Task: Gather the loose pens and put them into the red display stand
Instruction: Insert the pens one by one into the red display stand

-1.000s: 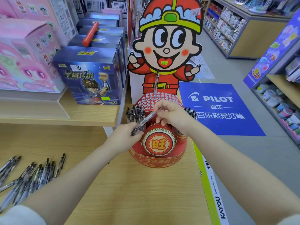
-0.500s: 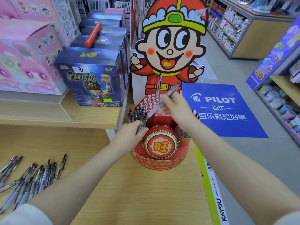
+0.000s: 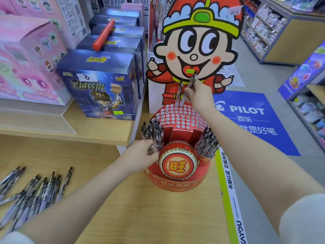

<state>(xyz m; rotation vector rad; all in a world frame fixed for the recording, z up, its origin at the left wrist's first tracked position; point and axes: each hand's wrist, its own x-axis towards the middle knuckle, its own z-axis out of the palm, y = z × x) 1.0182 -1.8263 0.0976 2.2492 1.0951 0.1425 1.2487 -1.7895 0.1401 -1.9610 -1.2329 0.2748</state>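
While my right hand is pinching a pen over the red display stand holes at 12 o'clock, my left hand is gripping spare pens (loose pens lying at 8 o'clock).

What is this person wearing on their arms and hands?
Both forearms are bare. A pale, whitish sleeve edge shows near each elbow, left and right. The left hand and right hand are bare: no gloves, rings, watch or bracelet visible.

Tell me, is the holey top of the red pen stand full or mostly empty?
Mostly empty. The red display stand shows rows of open white holes; only one pen stands there, beside another pen that the right hand holds.
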